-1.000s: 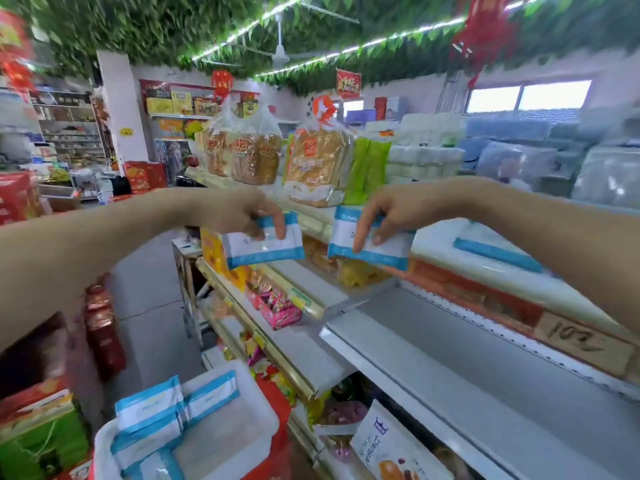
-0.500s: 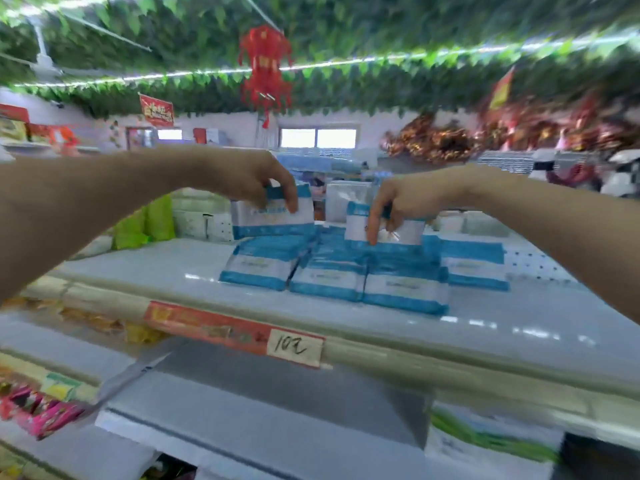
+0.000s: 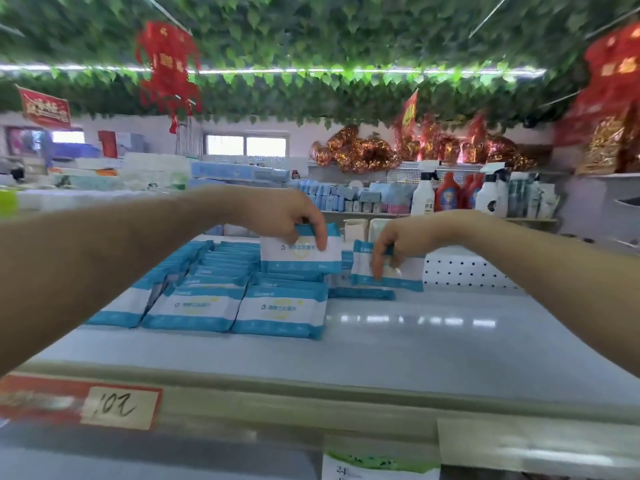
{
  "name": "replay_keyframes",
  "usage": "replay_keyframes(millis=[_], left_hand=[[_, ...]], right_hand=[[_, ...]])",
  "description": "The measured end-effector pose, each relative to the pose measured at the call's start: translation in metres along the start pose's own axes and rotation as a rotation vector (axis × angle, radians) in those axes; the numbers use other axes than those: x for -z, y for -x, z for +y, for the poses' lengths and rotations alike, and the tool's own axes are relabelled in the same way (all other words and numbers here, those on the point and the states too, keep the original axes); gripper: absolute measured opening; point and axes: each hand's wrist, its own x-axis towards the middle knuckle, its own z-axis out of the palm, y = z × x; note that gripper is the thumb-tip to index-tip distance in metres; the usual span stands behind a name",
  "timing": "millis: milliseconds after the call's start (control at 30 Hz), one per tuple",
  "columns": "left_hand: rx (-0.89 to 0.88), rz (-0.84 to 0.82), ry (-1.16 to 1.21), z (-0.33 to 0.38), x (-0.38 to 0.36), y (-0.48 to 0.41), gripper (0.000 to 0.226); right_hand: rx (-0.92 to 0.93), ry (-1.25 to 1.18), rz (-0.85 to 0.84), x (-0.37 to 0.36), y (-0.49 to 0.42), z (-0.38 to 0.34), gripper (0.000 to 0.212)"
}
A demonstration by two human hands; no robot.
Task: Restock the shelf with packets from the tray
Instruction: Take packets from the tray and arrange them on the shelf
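pinching a packet (image 3: 300,253) each by its top edge, left hand (image 3: 287,216) and right hand (image 3: 398,239) (open shelf (image 3: 457,327) rightward)

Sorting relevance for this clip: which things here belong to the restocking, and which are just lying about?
Job: left hand, left packet; right hand, right packet; stacked packets; shelf.
Lying about: spray bottles; red ornament; price tag.

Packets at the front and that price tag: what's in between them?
Nothing but bare shelf: from the front packets down to the price tag, only its shiny grey top shows, in the head view.
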Motion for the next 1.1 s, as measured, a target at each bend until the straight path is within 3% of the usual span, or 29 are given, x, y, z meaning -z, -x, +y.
replay_keyframes(millis=[267,600,800,1100], left_hand=[[0.057,-0.009,0.027,-0.016,-0.001,-0.020,0.052],[0.061,0.051,0.259,-0.014,0.003,-0.030,0.040],[-0.032,0.055,0.216,0.011,0.015,-0.059,0.038],[-0.134,-0.032,0.307,0.031,-0.014,-0.122,0.037]], right_hand=[[0.142,0.014,-0.031,-0.020,-0.038,0.008,0.038],[0.276,0.014,0.092,-0.035,-0.055,0.015,0.032],[0.143,-0.015,0.259,-0.028,-0.045,0.047,0.027],[0.009,-0.018,0.394,-0.028,-0.012,0.110,0.043]])
